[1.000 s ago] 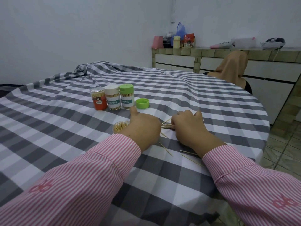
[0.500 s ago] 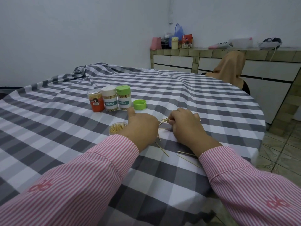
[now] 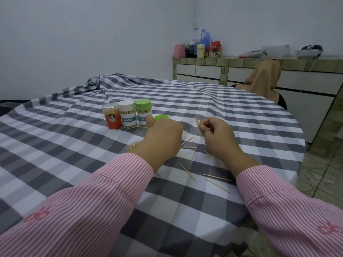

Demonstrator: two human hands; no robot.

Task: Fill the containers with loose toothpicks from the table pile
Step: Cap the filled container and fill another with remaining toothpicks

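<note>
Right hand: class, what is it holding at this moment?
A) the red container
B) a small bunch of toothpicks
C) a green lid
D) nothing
B: the right hand pinches a few toothpicks above the cloth, while the green lid lies on the table and the red container stands untouched.

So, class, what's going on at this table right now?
A person in pink striped sleeves is gathering loose toothpicks off a checked tablecloth. The right hand pinches a small bunch of picks, lifted above the cloth. The left hand is curled around an open jar of picks, mostly hiding it. Three capped jars stand in a row behind, with a loose green lid beside them. Several toothpicks still lie scattered near the hands.
</note>
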